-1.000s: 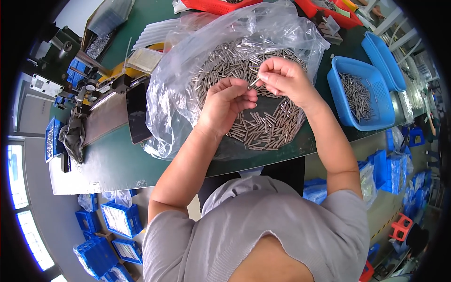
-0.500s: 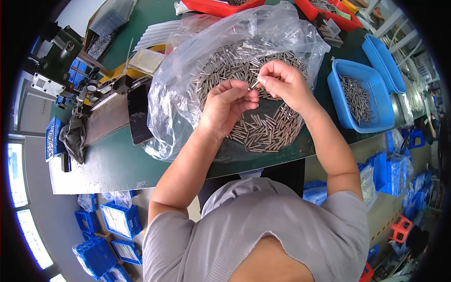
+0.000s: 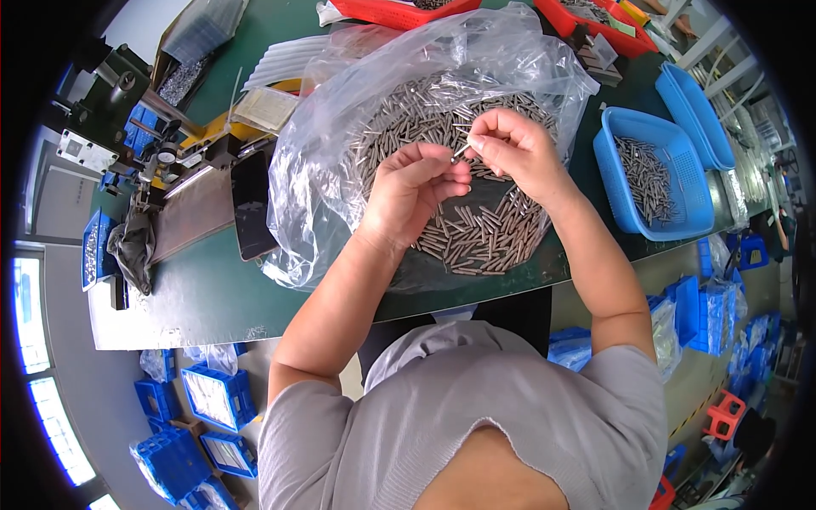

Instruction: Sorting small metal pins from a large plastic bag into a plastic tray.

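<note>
My left hand [image 3: 414,189] and my right hand [image 3: 517,151] meet over a heap of small metal pins [image 3: 476,238]. Between them is one slim metal pin [image 3: 460,155], tilted up toward the right. Thumb and fingers of my right hand pinch its upper end; the fingertips of my left hand close on its lower end. The heap lies on a large clear plastic bag [image 3: 310,183], spread on the green table [image 3: 204,293]. Part of the heap is hidden under my hands.
A blue basket [image 3: 699,200] holding more pins stands at the right, with another blue basket [image 3: 693,110] behind it. Red trays [image 3: 399,15] sit along the far side. At the left are a black flat device [image 3: 249,208] and a metal fixture [image 3: 161,161] with a dial gauge.
Both hands have shifted very slightly, still closed on the same pin. Nothing else has visibly moved.
</note>
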Demonstrator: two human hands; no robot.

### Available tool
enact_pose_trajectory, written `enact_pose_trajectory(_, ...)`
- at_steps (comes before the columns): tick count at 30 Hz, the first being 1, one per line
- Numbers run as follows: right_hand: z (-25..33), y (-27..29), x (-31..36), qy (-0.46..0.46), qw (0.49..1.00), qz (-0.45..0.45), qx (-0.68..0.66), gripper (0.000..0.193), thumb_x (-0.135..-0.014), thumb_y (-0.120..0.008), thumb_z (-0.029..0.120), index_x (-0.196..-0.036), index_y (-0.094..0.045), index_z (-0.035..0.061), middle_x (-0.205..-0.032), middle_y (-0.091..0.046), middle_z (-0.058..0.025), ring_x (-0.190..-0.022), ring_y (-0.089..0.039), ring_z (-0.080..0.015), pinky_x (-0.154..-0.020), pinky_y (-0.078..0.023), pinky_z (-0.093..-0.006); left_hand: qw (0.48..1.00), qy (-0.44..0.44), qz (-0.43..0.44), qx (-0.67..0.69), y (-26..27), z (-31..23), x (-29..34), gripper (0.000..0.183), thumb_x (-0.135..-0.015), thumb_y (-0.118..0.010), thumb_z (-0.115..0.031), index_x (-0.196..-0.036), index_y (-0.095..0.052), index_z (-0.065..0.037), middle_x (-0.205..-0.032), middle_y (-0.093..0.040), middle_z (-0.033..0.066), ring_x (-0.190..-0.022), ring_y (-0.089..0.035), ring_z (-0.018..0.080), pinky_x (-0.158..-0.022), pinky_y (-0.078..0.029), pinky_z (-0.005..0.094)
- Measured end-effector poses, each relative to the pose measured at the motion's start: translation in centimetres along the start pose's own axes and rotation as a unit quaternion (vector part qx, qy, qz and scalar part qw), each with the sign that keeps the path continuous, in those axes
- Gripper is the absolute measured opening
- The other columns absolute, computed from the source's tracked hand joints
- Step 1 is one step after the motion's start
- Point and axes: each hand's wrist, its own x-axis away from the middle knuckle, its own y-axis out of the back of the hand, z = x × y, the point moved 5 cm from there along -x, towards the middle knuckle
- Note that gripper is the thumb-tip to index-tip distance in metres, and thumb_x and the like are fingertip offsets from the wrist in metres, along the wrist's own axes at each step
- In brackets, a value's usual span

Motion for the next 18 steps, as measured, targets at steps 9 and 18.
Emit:
enact_pose_trajectory(9,-0.5,-0.7,0.1,-0.008,0.999,0.031,0.039,0.01,-0.084,-0.061,0.01,-0.088,-0.06,0.0017,-0.074,-0.059,0.0011,-0.07,-0.054,-0.0048,-0.066,-0.045,-0.0202,1.0,-0.009,0.004,-0.025,-0.1,0.0,0.1,0.01,-0.087,-0.049,-0.003,-0.092,-0.056,0.002,-0.085,-0.064,0.0169,-0.078,-0.064,0.0247,-0.072,-0.053,0.0333)
enact_pose_trajectory(18,-1.4,1.4,-0.8,-0.059,0.979,-0.069,-0.182,0.013,-0.087,-0.051,0.015,-0.09,-0.055,0.0028,-0.067,-0.052,-0.0017,-0.056,-0.046,-0.0081,-0.049,-0.038,-0.0209,0.995,-0.056,-0.087,-0.015,0.6,-0.6,0.0,0.006,-0.083,-0.053,-0.002,-0.088,-0.054,0.002,-0.079,-0.062,0.0154,-0.07,-0.063,0.0233,-0.066,-0.054,0.032)
